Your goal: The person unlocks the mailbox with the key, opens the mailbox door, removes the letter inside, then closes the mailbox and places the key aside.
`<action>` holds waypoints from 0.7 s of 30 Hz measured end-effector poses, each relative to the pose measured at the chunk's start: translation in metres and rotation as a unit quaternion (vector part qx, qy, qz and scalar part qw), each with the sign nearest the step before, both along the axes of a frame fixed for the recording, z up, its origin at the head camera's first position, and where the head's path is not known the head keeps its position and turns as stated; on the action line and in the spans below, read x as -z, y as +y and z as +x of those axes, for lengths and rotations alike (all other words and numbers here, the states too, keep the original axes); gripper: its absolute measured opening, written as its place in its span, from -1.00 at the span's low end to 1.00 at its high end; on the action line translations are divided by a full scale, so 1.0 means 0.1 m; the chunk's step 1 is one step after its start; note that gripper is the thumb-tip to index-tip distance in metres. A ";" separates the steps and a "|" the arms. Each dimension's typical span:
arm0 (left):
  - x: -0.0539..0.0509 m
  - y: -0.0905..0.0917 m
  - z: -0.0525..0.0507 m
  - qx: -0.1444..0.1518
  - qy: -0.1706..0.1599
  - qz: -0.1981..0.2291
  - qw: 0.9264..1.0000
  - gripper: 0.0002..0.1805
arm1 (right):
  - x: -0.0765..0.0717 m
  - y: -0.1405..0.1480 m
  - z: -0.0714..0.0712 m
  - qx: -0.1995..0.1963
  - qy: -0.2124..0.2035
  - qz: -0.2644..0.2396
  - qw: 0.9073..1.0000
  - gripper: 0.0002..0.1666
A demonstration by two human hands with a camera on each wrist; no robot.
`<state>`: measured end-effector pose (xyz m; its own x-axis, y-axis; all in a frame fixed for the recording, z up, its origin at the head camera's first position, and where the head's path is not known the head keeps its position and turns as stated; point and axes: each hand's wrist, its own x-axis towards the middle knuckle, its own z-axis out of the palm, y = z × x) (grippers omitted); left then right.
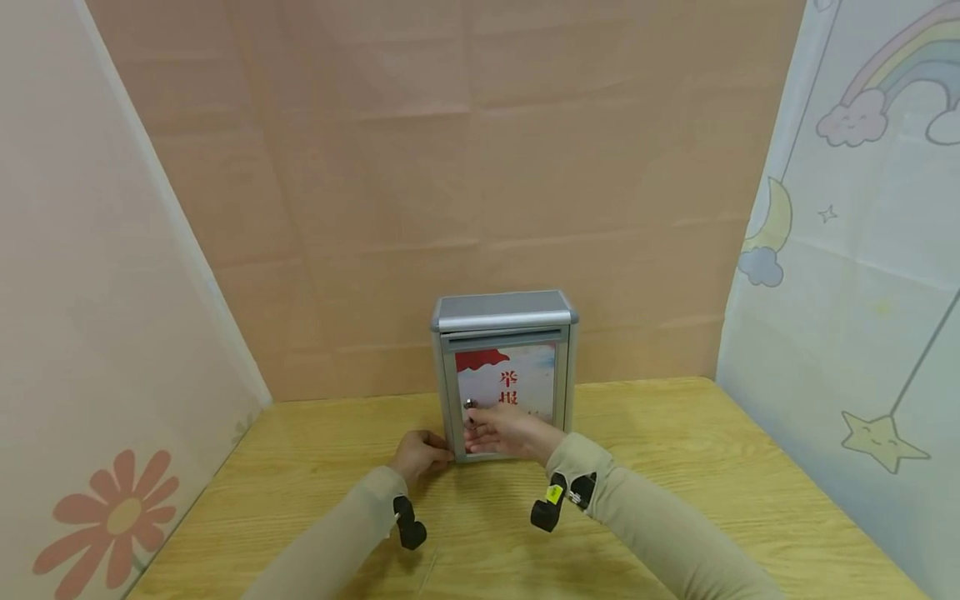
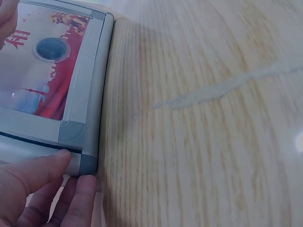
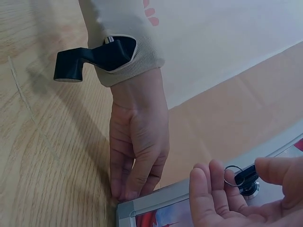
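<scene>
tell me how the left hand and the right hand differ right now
The left hand grips the box at its lower left corner, while the right hand pinches the black key in the front lock. The left hand sits at the box's side; the right hand covers part of its front. Both are bare and come out of beige sleeves.

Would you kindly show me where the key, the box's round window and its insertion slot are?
Key (image 3: 247,174): right wrist view, on its black head.
Round window (image 2: 52,49): left wrist view, on its dark centre.
Insertion slot (image 1: 504,337): head view, midway along its opening.
</scene>
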<state>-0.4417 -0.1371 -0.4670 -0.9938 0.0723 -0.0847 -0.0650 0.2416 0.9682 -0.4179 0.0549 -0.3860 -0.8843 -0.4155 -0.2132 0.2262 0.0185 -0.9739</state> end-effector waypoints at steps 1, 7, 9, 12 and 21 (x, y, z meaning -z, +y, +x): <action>0.00 0.00 0.00 0.000 0.001 -0.001 1.000 -0.76 | 0.00 0.01 0.02 -0.003 0.002 0.001 1.000 -0.61; 0.03 0.01 -0.01 0.004 0.014 -0.019 1.000 -0.81 | 0.01 0.13 0.13 -0.037 0.016 0.001 0.999 -0.65; 0.04 0.01 -0.02 0.006 0.020 -0.024 1.000 -0.82 | 0.01 0.19 0.18 -0.055 0.025 0.000 0.998 -0.66; 0.04 0.02 -0.04 0.004 0.021 -0.024 0.999 -0.82 | 0.00 0.28 0.26 -0.087 0.037 0.002 0.996 -0.64; 0.04 0.06 -0.05 0.002 0.006 -0.015 1.000 -0.81 | -0.02 0.59 0.46 -0.137 0.032 0.014 0.990 -0.56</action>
<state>-0.4469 -0.1306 -0.4708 -0.9945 0.0741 -0.0745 -0.0518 0.2715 0.9610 -0.3718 0.1138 -0.3838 -0.7508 -0.6369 -0.1749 0.1469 0.0971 -0.9844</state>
